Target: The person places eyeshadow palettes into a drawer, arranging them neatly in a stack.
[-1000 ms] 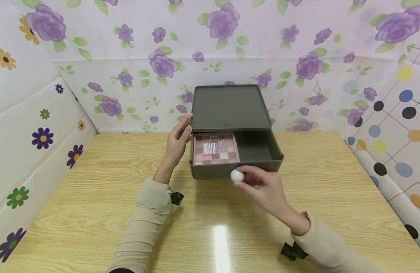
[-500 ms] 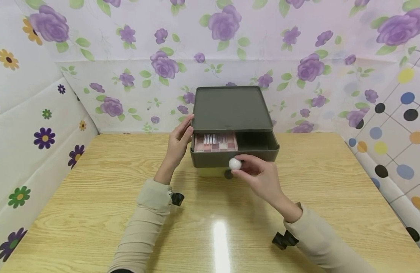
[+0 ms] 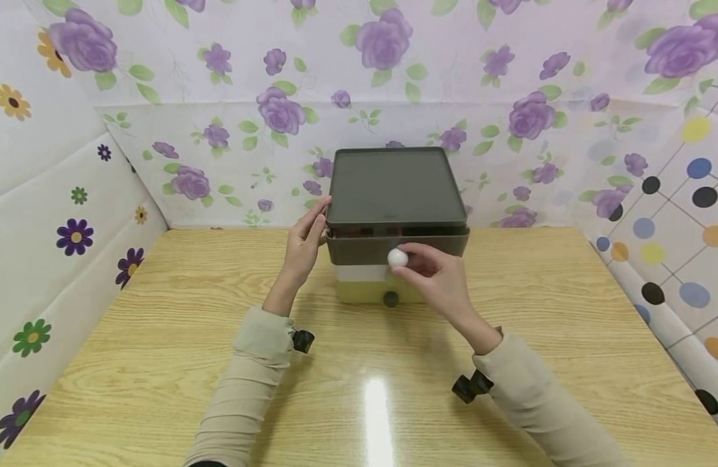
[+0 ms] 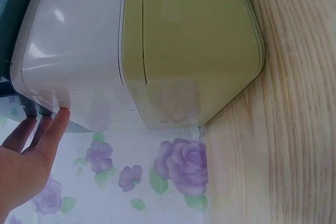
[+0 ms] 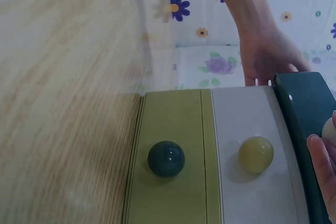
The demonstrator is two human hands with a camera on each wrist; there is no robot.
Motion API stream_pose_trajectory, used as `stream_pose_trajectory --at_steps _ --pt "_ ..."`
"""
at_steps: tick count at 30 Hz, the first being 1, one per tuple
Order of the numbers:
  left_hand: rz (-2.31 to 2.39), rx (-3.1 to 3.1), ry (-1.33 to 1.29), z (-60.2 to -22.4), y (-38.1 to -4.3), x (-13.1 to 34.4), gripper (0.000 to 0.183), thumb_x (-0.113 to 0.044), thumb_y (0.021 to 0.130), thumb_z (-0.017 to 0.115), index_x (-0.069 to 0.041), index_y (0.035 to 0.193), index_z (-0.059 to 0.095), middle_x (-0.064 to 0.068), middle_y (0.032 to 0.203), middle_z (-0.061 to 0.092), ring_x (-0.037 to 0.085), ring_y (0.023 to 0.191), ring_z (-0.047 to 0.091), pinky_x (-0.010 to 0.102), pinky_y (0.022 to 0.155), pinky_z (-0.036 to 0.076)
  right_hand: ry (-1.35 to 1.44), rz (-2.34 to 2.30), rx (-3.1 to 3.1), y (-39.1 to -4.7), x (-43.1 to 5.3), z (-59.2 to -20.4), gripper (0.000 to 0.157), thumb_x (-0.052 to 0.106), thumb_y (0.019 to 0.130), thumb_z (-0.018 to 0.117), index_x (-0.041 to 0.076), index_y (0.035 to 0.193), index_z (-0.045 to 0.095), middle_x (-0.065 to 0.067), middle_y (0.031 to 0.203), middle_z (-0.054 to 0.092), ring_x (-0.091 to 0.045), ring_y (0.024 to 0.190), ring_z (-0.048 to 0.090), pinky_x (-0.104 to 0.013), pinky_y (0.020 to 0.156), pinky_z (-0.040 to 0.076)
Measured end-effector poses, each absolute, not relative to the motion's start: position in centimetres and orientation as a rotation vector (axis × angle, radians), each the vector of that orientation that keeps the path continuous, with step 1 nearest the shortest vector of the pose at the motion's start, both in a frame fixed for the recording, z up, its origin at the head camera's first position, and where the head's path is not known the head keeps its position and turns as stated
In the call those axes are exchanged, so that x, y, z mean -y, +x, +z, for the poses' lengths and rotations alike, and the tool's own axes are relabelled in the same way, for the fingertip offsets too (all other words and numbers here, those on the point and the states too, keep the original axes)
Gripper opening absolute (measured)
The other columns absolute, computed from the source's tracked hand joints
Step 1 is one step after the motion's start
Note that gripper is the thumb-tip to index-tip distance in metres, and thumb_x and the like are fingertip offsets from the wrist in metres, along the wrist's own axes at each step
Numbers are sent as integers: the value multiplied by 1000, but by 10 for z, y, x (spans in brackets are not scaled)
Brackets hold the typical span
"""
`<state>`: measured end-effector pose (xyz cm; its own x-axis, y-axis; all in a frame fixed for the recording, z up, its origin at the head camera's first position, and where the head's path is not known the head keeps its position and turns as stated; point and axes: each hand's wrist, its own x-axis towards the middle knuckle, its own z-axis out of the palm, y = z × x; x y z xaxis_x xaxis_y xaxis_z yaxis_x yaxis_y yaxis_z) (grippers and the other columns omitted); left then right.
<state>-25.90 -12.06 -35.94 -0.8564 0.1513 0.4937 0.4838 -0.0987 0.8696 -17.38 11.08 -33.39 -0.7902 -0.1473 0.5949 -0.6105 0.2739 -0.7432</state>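
A small drawer cabinet stands on the table, dark grey-green on top, white in the middle and olive yellow below. Its dark top drawer sticks out slightly. Thumb and fingers of my right hand pinch that drawer's white round knob. Through the narrow gap above the drawer front, a reddish strip of the makeup palette is just visible. My left hand rests on the cabinet's left side; in the left wrist view its fingertips touch the side wall, fingers fairly straight.
In the right wrist view, the white drawer bears a yellow knob and the olive one a dark knob. Wood-grain table lies around the cabinet. Flower-printed sheeting rises behind it, with patterned sheets at both sides.
My right hand has pushed the top drawer back into the cabinet, almost fully in. The palette inside has gone mostly from sight, and the lower drawers have come into view. My left hand stays put.
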Motion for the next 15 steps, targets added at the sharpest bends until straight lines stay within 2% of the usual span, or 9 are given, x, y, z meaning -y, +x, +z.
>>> stream_pose_trajectory --at_steps 4,10,15 --pt "-2062 1925 -702 -359 -258 120 44 -21 99 38 0 137 38 14 139 40 24 114 50 39 87 44 659 1536 2141 -182 -110 -334 27 -5 73 72 -8 99 65 -18 75 66 -19 63 63 -24 57 49" --pt "-2064 1948 -693 -359 -258 119 42 -16 99 36 0 138 37 12 140 38 28 117 47 50 90 39 601 1543 2144 -188 -109 -336 27 -5 73 72 -9 99 65 -20 77 66 -13 65 62 -21 60 49" --pt "-1876 2100 -665 -362 -254 126 45 -24 100 33 -8 142 31 12 142 35 29 123 41 50 92 37 646 1436 2136 -185 -121 -342 34 -7 71 73 -10 103 63 -21 81 66 -25 68 64 -29 61 51"
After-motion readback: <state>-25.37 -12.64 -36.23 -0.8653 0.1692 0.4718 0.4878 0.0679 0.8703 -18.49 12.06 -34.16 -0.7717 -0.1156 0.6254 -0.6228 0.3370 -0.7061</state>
